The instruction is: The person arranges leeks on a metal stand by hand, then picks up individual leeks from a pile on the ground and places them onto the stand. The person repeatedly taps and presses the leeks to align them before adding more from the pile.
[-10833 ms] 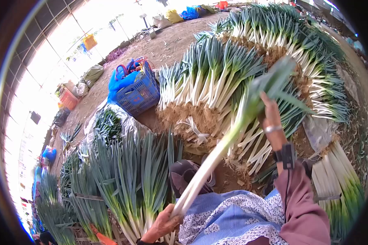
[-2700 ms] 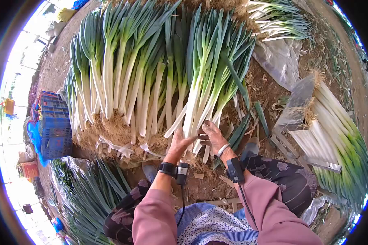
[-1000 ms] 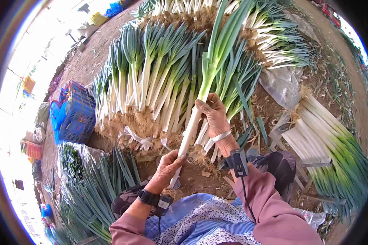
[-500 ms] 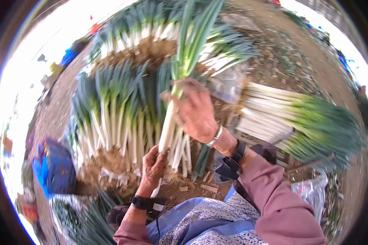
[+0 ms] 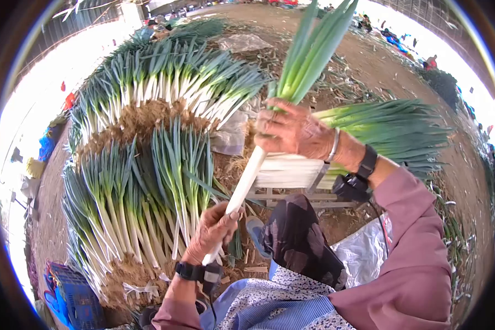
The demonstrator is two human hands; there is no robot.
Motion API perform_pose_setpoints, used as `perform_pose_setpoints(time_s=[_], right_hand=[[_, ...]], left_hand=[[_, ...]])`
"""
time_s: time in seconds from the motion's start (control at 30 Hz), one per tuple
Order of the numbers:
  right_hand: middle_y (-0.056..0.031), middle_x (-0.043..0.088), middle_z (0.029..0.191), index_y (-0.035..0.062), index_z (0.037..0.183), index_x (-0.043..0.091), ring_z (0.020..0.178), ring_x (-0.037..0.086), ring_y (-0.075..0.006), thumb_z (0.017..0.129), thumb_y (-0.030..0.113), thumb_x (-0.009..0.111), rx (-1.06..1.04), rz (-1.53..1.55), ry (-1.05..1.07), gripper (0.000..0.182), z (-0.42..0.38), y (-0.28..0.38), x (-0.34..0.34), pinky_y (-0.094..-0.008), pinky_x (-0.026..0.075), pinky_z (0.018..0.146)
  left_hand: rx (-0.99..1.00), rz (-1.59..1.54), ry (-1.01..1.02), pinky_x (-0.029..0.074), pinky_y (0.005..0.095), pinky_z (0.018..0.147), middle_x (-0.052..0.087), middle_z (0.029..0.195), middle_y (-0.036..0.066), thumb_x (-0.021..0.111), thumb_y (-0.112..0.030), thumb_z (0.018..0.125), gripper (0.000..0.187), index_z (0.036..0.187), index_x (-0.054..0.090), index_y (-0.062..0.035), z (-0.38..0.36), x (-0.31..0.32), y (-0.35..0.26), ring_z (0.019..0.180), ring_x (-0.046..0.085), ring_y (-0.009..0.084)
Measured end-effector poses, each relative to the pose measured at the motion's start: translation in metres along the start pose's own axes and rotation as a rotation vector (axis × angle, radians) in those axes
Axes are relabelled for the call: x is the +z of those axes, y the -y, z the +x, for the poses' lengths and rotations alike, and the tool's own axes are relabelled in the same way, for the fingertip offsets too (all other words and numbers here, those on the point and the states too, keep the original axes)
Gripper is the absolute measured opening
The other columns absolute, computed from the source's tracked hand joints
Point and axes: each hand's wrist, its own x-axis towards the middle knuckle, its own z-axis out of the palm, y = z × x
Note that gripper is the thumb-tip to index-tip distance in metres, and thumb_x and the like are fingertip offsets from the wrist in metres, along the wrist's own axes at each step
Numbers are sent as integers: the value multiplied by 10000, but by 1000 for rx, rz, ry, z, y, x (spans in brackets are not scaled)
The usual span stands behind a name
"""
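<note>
The leek [image 5: 247, 179] slanted through the middle of the frame, its leaves reaching the top edge. The left hand [image 5: 212, 228] had its fingers curled closed round the white lower end; the right hand [image 5: 297, 129] wrapped its fingers round the stalk below the leaves. A bundle [image 5: 390, 129] lay right of centre, a crate [image 5: 80, 300] lower left.

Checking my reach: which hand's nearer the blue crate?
Left. In view, the left hand is up and right of the blue crate; the right hand, higher and farther right.

L hand [image 5: 213, 230], R hand [image 5: 294, 129] curled (apart).
</note>
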Motion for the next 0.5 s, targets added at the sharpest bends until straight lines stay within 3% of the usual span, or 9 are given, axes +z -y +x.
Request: perform_pose_setpoints(time_s=[0.03, 0.13, 0.2, 0.27, 0.33, 0.37, 0.4, 0.47, 0.5], right_hand=[[22, 640, 1064, 260, 1137, 592, 1094, 579, -170, 743, 63, 702, 63, -38, 39, 454, -15, -3, -3, -390, 319, 1129], [7, 629, 976, 230, 1132, 610, 991, 594, -150, 822, 90, 647, 129, -121, 153, 342, -52, -29, -27, -382, 352, 1095], [4, 600, 913, 215, 1136, 613, 932, 585, -147, 839, 106, 630, 157, -135, 193, 317, -81, -42, -38, -378, 372, 1051], [0, 572, 850, 200, 1141, 615, 872, 576, -144, 855, 122, 612, 183, -155, 235, 296, -105, -50, -48, -374, 393, 1007], [-2, 508, 791, 171, 1140, 616, 799, 539, -144, 858, 146, 598, 243, -126, 322, 284, -124, -56, -53, -369, 401, 916], [-11, 502, 807, 142, 1138, 611, 814, 538, -156, 839, 141, 601, 281, -97, 335, 299, -134, -58, -53, -377, 396, 889], [-11, 502, 807, 142, 1138, 611, 814, 538, -156, 839, 141, 601, 282, -85, 335, 299, -147, -59, -52, -377, 396, 889], [-25, 508, 816, 119, 1118, 614, 813, 543, -181, 817, 125, 615, 407, -115, 385, 301, -172, -62, -49, -388, 384, 888], [-25, 508, 816, 119, 1118, 614, 813, 543, -181, 817, 125, 615, 401, -100, 380, 301, -181, -62, -48, -388, 384, 888]], left_hand=[[34, 170, -10, 390, 168, 414, 538, 631, -41, 652, -345, 898, 328, 1017, 642, -40, 11, -1, -2, 471, 463, 19], [312, 832, -113, 496, 206, 479, 616, 674, 17, 662, -266, 885, 242, 1013, 602, -70, 47, -27, 23, 577, 593, 97], [292, 972, -191, 545, 250, 567, 635, 710, 40, 661, -222, 878, 182, 943, 549, -94, 66, -45, 35, 637, 628, 142], [221, 1115, -293, 503, 376, 698, 606, 753, 63, 656, -199, 864, 181, 887, 502, -105, 81, -52, 33, 703, 610, 205], [378, 1420, -419, 431, 399, 789, 579, 766, 71, 648, -185, 857, 167, 925, 512, -115, 97, -63, 44, 776, 580, 236], [320, 1343, -406, 383, 405, 848, 568, 861, 93, 643, -142, 843, 206, 1009, 525, -107, 105, -70, 48, 881, 552, 261], [307, 1344, -403, 383, 405, 848, 568, 861, 93, 643, -142, 843, 206, 1009, 525, -107, 110, -70, 52, 881, 552, 261], [433, 1422, -748, 389, 414, 886, 573, 1045, 122, 663, -83, 804, 333, 1110, 534, -98, 120, -67, 60, 1017, 544, 298], [363, 1415, -786, 377, 425, 930, 543, 1151, 138, 654, -54, 792, 393, 1163, 527, -89, 129, -63, 61, 1102, 506, 308]])
